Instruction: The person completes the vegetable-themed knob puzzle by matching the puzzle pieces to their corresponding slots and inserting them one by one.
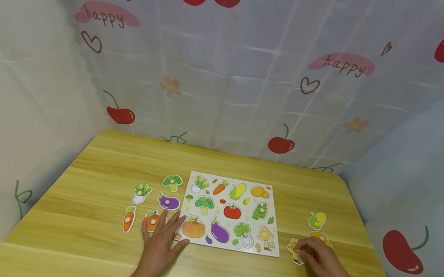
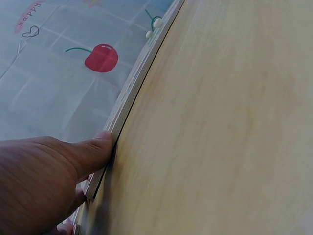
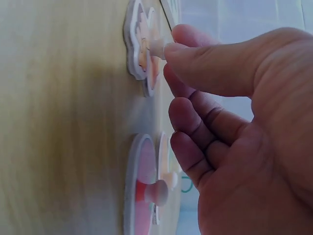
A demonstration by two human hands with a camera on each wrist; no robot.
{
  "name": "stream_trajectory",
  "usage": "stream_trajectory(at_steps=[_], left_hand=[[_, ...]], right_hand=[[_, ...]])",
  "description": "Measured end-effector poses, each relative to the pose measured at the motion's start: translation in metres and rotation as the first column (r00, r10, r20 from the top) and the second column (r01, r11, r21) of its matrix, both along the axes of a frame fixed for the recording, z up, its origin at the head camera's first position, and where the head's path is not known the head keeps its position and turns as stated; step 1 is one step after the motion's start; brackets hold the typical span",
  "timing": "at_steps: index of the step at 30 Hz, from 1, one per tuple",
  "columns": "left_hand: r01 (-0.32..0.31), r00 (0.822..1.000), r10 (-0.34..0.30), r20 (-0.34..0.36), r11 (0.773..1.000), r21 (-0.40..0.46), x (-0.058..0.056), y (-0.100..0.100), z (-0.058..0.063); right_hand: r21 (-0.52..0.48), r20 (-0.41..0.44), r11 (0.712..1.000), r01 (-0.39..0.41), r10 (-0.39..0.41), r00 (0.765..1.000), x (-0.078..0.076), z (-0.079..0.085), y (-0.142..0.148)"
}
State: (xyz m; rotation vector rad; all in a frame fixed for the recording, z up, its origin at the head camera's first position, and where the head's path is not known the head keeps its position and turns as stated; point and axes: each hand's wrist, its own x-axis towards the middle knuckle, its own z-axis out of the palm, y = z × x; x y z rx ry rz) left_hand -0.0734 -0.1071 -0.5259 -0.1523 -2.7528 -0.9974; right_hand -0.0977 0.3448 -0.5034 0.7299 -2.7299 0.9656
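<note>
My right hand (image 1: pixel 319 258) is at the right of the table, thumb and forefinger pinching the small knob of a mushroom puzzle piece (image 1: pixel 294 251). In the right wrist view that piece (image 3: pixel 139 41) stands close over the wood, its knob at the fingertips. My left hand (image 1: pixel 160 245) lies with spread fingers at the near left corner of the vegetable puzzle board (image 1: pixel 235 250); the left wrist view has its thumb (image 2: pixel 95 149) against the board's edge. Beside those fingers is a pumpkin piece (image 1: pixel 152 220), partly covered. Knobbed bok choy (image 1: pixel 244 235) and green vegetable (image 1: pixel 260 211) pieces sit in the board.
Left of the board lie broccoli (image 1: pixel 172 182), eggplant (image 1: pixel 169 202), white radish (image 1: pixel 140 194) and carrot (image 1: pixel 128 219) pieces. Corn (image 1: pixel 316 220) and potato (image 1: pixel 323 238) pieces lie near my right hand. A pinkish-red knobbed piece (image 3: pixel 146 164) shows beneath it. A curtain (image 1: pixel 227 105) borders the table.
</note>
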Motion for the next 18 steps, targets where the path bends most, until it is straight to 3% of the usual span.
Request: stream_trajectory(at_steps=[18], left_hand=[[0.004, 1.0, -0.004, -0.013, 1.0, -0.012, -0.0006, -0.0005, -0.0003]], right_hand=[[0.017, 0.045, 1.0, 0.016, -0.016, 0.999, -0.0033, -0.0024, -0.0027]])
